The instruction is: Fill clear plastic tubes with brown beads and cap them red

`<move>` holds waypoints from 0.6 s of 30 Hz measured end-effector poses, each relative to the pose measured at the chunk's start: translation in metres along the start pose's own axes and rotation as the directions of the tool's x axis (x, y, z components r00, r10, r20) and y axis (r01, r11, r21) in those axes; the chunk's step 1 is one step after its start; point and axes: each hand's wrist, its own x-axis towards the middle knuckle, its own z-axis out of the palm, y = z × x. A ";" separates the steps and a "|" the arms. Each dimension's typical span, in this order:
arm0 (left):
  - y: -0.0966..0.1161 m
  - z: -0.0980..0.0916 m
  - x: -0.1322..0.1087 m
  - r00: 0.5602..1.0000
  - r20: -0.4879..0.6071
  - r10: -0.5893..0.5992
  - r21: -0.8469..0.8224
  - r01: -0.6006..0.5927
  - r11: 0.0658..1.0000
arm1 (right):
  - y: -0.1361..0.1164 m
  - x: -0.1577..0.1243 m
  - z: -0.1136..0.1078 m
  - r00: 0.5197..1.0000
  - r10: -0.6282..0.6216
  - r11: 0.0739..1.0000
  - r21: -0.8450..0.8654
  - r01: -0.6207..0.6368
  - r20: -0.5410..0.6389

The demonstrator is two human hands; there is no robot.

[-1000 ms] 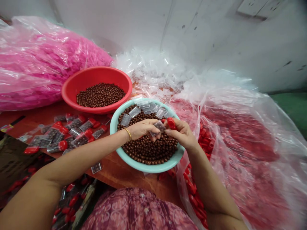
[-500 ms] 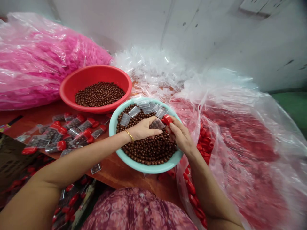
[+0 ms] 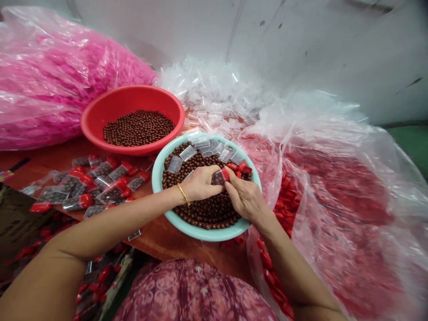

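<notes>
Over the pale turquoise basin (image 3: 204, 233), my left hand (image 3: 201, 183) grips a small clear container (image 3: 218, 178) filled with brown balls. My right hand (image 3: 245, 195) pinches the red cap (image 3: 225, 174) on the container's right end, so both hands meet there. Brown balls (image 3: 203, 213) fill the basin beneath them. Empty clear containers (image 3: 188, 153) lie on the balls at the back of the basin. Several loose red caps (image 3: 241, 168) rest at its right side, just beyond my right fingers.
A red basin (image 3: 133, 150) of brown balls stands behind left. Capped containers (image 3: 110, 191) lie on the table at left, more in a box below. Clear empties (image 3: 214, 98) are heaped at the back. Plastic bags hold pink pieces (image 3: 80, 76) and red caps (image 3: 287, 200).
The red cap has come from slightly apart onto the container's end, with my right hand moving left and down. Loose red caps now show in the basin beside my right hand.
</notes>
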 end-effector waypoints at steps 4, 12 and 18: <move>0.001 0.001 0.003 0.999 0.031 0.012 -0.026 -0.012 1.000 | -0.001 0.006 -0.010 0.997 0.032 0.997 0.079 -0.026 -0.070; 0.011 0.002 0.001 0.961 0.247 0.127 0.185 -0.175 0.967 | -0.020 0.041 0.003 0.879 0.476 0.566 0.773 -0.285 -0.024; 0.005 0.003 -0.004 0.941 0.313 0.127 0.473 -0.270 0.839 | -0.024 0.040 0.020 0.950 0.308 0.705 0.659 -0.261 0.047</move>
